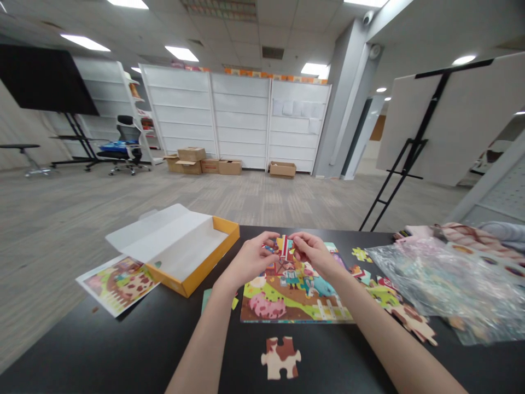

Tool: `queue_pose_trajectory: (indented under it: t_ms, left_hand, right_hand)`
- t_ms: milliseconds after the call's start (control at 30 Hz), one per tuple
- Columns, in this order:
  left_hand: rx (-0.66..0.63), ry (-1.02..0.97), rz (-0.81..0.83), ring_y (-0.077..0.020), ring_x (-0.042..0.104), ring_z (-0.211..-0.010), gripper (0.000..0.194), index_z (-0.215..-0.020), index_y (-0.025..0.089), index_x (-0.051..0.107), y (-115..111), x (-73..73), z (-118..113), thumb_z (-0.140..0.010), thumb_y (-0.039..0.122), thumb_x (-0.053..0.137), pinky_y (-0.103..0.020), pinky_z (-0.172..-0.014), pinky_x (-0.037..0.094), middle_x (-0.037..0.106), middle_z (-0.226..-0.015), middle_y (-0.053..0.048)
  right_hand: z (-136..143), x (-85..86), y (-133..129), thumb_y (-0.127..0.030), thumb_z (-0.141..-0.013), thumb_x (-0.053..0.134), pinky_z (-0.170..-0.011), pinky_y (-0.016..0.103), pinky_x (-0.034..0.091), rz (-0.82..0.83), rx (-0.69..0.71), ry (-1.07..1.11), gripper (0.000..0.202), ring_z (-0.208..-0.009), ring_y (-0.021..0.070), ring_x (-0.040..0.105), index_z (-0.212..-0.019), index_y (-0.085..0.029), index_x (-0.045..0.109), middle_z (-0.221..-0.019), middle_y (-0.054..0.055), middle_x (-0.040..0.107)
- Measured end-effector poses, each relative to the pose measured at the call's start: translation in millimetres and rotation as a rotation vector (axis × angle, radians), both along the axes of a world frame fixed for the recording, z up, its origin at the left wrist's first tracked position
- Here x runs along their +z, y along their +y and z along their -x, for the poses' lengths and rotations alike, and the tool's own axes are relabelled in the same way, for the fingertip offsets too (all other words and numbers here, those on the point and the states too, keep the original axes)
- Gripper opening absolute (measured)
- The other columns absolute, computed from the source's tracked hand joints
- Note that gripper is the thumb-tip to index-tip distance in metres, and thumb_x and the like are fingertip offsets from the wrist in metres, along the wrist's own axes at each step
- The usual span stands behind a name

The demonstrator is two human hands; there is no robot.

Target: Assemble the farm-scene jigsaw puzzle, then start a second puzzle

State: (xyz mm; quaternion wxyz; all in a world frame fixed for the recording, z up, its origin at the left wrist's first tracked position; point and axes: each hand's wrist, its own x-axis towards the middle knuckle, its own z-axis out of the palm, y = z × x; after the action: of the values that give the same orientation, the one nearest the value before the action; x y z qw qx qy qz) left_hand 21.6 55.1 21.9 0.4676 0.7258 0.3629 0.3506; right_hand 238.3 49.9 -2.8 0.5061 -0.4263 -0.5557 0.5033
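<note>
A red, white and yellow jigsaw piece (pixel 285 249) is pinched in my right hand (pixel 315 254), over the far part of a farm-scene jigsaw puzzle (pixel 266 303). My left hand (pixel 256 256) is at that piece's left side, thumb and forefinger apart. Its fingertips are close to the piece; whether they touch it I cannot tell. A pink pig, a farmer and a white fence show in the assembled picture. Nearer me, a brown and cream jigsaw piece (pixel 281 358) lies alone on the black table. My forearms hide parts of the puzzle's sides.
An open yellow box (pixel 205 268) stands at the left, beside a printed picture sheet (pixel 118 284). Loose jigsaw pieces (pixel 410 320) lie to the right, partly overlapping. A clear plastic bag (pixel 447 290) covers the table's right side. One yellow piece (pixel 361 254) lies farther back.
</note>
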Motion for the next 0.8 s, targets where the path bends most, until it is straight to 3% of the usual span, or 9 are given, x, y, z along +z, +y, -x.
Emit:
queue_pose_trajectory:
  t_ms: [233, 333, 500, 667, 800]
  left_hand:
    - [-0.068, -0.012, 0.041, -0.0137, 0.073, -0.07, 0.062, -0.131, 0.024, 0.052, -6.9, 3.1, -6.1, -0.072, 0.016, 0.07, -0.02, -0.058, 0.053, 0.066, -0.106, -0.004]
    - [-0.067, 0.014, -0.004, -0.0145, 0.071, -0.066, 0.047, -0.121, 0.021, 0.058, -8.5, 4.5, -7.6, -0.075, 0.021, 0.07, -0.02, -0.054, 0.051, 0.07, -0.089, 0.0]
    - [0.148, -0.067, -0.124, -0.0161, 0.072, -0.067, 0.023, -0.101, 0.019, 0.06, 0.6, 0.1, -6.6, -0.084, 0.032, 0.064, -0.023, -0.061, 0.055, 0.071, -0.076, -0.001]
    - [0.24, 0.0, -0.212, -0.019, 0.073, -0.077, 0.014, -0.085, 0.018, 0.067, 6.9, -0.1, -1.9, -0.082, 0.031, 0.065, -0.028, -0.072, 0.059, 0.076, -0.081, -0.005]
    - [0.279, 0.111, -0.288, -0.0191, 0.073, -0.078, 0.012, -0.085, 0.019, 0.071, 11.0, -1.1, 3.4, -0.084, 0.027, 0.061, -0.029, -0.075, 0.058, 0.077, -0.081, -0.004]
  right_hand:
    - [3.3, 4.2, -2.7, -0.06, -0.076, 0.073, -0.046, 0.021, 0.031, -0.003, -0.016, -0.038, 0.045, -0.046, 0.0085, 0.046, -0.09, -0.019, 0.062, -0.054, -0.006, 0.055]
    - [7.4, 5.3, -6.5, -0.059, -0.08, 0.07, -0.05, 0.022, 0.036, -0.034, 0.001, -0.105, 0.042, -0.052, 0.0093, 0.05, -0.084, -0.018, 0.062, -0.062, -0.004, 0.059]
    - [11.9, 6.2, -11.8, -0.053, -0.08, 0.073, -0.068, 0.027, 0.047, -0.069, 0.189, -0.103, 0.038, -0.07, 0.0129, 0.06, -0.089, -0.018, 0.062, -0.079, -0.001, 0.064]
    - [9.0, 0.1, -4.3, -0.052, -0.082, 0.069, -0.061, 0.025, 0.042, -0.159, 0.027, -0.193, 0.036, -0.063, 0.0111, 0.054, -0.08, -0.018, 0.059, -0.072, -0.003, 0.06]
    - [4.3, -12.3, 3.6, -0.048, -0.086, 0.063, -0.062, 0.026, 0.044, -0.199, -0.079, -0.3, 0.03, -0.065, 0.0148, 0.06, -0.092, -0.019, 0.06, -0.075, 0.0, 0.068]
